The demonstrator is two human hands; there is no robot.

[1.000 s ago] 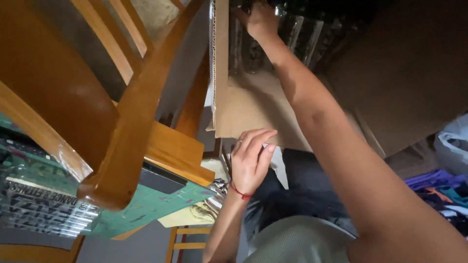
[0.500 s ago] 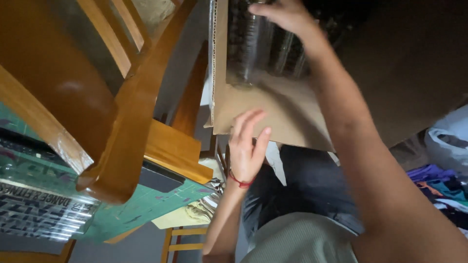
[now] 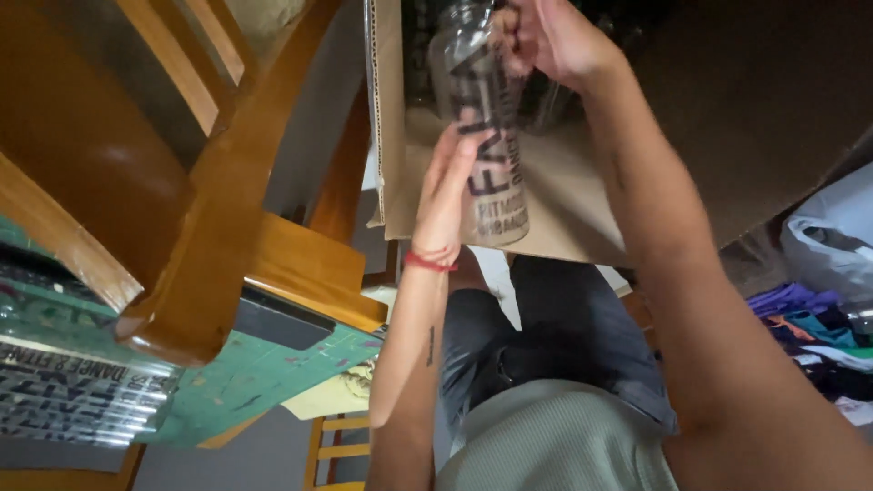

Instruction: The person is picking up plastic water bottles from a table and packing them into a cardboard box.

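A clear plastic bottle [image 3: 491,136] with dark lettering is tilted half out of an open cardboard box [image 3: 564,209] that rests above my lap. My right hand [image 3: 555,41] grips the bottle at its neck, near the top of the view. My left hand [image 3: 450,195], with a red band on the wrist, lies along the bottle's side and holds it, fingers pointing up. More clear bottles show dimly inside the box behind it.
A wooden chair [image 3: 164,182] fills the left side, close to the box. Under it lie a green cutting mat [image 3: 264,373] and a sheet of printed stickers [image 3: 64,391]. A white plastic bag [image 3: 832,241] and coloured clothes [image 3: 818,336] sit at the right.
My right hand has drawn a bottle out of the box toward me. My left hand rose from near my lap and closed against the bottle's side.
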